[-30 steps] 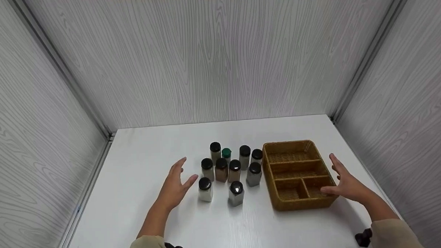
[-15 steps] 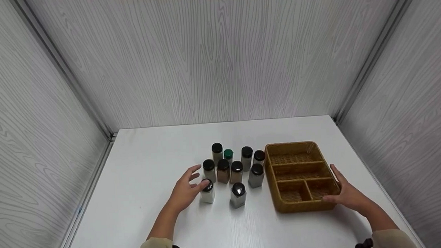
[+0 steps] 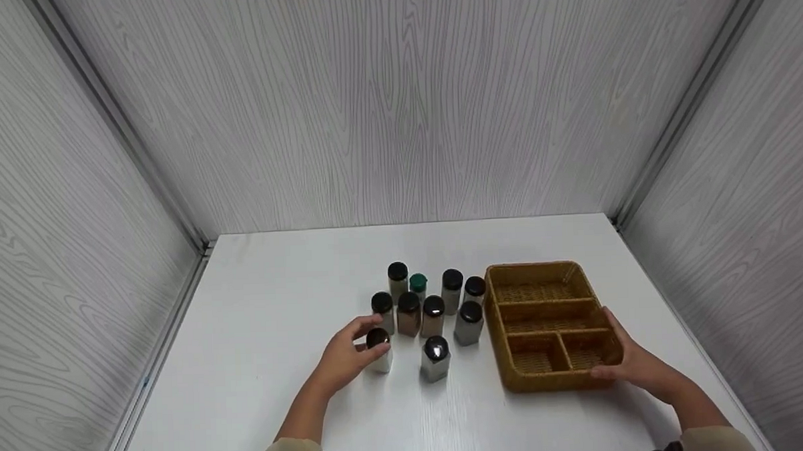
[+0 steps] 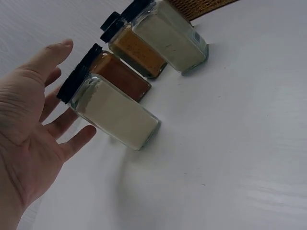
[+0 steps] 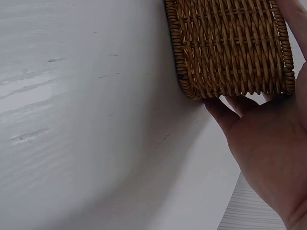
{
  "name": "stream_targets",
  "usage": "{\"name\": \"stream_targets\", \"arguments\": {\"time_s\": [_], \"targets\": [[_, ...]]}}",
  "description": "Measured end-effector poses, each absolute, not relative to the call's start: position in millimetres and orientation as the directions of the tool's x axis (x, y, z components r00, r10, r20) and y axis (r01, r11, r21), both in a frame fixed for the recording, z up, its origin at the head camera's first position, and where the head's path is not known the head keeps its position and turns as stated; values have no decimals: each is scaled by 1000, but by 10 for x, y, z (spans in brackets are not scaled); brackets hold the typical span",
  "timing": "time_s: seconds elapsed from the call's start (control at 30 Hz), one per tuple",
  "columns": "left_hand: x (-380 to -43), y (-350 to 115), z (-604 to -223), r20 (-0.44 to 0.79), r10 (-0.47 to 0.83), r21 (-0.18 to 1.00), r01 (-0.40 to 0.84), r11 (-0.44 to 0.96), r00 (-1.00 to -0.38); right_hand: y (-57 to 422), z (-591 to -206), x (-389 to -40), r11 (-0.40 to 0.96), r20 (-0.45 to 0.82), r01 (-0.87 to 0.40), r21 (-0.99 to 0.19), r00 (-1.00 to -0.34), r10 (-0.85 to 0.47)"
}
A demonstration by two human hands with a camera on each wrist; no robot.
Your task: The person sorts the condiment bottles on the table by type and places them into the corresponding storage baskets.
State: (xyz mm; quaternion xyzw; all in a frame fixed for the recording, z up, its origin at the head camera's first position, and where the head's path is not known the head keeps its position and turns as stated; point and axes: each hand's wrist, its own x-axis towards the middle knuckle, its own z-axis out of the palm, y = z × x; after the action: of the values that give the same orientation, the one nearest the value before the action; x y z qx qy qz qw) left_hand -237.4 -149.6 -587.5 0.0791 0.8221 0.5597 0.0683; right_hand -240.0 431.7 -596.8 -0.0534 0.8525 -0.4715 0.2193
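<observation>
A square glass spice jar of white powder [image 4: 117, 112] with a dark lid stands at the front left of the jar group. My left hand [image 3: 345, 359] surrounds its lid, thumb on the near side and fingers spread on the far side. In the left wrist view, a gap shows between the thumb and the lid. At the right, my right hand [image 3: 637, 364] holds the front right corner of a brown woven basket [image 3: 547, 382]. Its thumb lies over the front rim, and its fingers reach along the right outer side, partly hidden in the right wrist view.
Several more spice jars stand upright close together, including a reddish-brown one [image 3: 409, 319], a green-capped one [image 3: 417, 285] and a pale one [image 3: 436, 366] at the front. The basket has dividers [image 3: 544, 302]. Pale wood-grain panels [image 3: 398, 119] wall the white table [image 3: 276, 276].
My left hand has moved right and come around the white-powder jar's lid. My right hand has closed in on the basket's corner. The whole scene has shifted slightly with the head.
</observation>
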Motion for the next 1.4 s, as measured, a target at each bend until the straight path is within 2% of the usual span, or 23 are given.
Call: {"name": "stream_targets", "arguments": {"time_s": [0.43,0.9,1.4], "targets": [[-2409,-1576,-5889,-49,240,903,59,425,-970,4293,-5954,-2410,566,-327,117,-816,-901,-286],[-2408,-1570,-5882,-98,189,900,-6,436,-977,4301,-5938,-2399,589,-351,119,-799,-888,-297],[-2379,-1564,-5891,-70,140,882,4,472,-988,4291,-5913,-2395,589,-357,125,-798,-886,-295]]}}
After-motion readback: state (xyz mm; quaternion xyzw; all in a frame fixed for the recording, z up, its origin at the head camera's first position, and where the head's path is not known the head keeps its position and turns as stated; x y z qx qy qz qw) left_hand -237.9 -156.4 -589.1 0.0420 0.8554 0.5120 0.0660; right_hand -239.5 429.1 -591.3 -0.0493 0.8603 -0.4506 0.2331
